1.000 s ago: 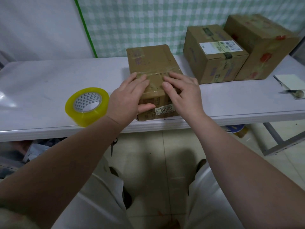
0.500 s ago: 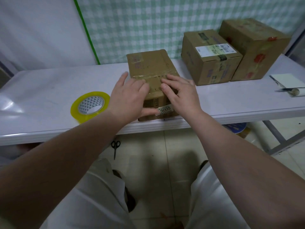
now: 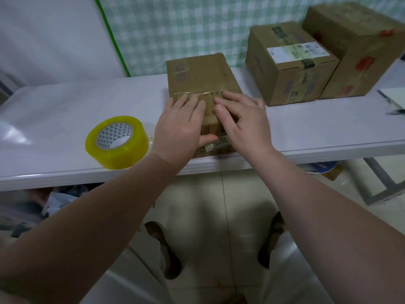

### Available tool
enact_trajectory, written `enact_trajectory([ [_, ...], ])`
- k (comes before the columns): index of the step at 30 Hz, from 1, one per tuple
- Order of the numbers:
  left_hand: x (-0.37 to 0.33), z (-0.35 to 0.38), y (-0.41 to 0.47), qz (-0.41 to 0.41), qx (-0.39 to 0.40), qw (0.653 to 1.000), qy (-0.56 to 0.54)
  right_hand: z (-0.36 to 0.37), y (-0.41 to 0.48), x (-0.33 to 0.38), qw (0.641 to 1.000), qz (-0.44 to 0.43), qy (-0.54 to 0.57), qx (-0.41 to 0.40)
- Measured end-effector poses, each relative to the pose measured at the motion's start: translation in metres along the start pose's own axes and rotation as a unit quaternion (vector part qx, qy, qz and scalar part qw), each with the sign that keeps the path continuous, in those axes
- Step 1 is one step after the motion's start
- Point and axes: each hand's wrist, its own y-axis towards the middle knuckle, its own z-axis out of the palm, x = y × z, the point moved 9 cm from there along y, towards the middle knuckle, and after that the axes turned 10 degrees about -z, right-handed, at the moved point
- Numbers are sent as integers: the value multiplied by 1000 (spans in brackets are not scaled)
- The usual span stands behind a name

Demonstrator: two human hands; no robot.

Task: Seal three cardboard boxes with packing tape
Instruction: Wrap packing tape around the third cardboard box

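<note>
A small brown cardboard box (image 3: 200, 75) lies at the front edge of the white table (image 3: 65, 119), with a strip of clear tape across its top. My left hand (image 3: 179, 126) presses flat on the box's left half, thumb against the near face. My right hand (image 3: 241, 121) presses flat on the right half, fingers spread. A yellow roll of packing tape (image 3: 117, 141) lies on the table to the left of the box. Two more cardboard boxes stand at the back right: a labelled one (image 3: 289, 66) and a larger one (image 3: 359, 47) with red marks.
Paper and a pen-like object (image 3: 394, 104) lie at the table's right edge. A checked green curtain (image 3: 186, 25) hangs behind the table. Below the table are a tiled floor, my feet, a metal table leg (image 3: 381, 181) and clutter at the left.
Both hands stayed on the small box, sliding slightly over the taped top. The camera view shifted a little; the tape roll and the other boxes did not move.
</note>
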Motion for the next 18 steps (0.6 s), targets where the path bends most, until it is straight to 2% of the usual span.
enact_trajectory([
  [14,-3,-1,-2,35,120,992,33,-2,-3,3,999,-9,13,28],
  [18,0,-1,-5,32,153,988,-2,-3,-2,3,998,6,21,57],
])
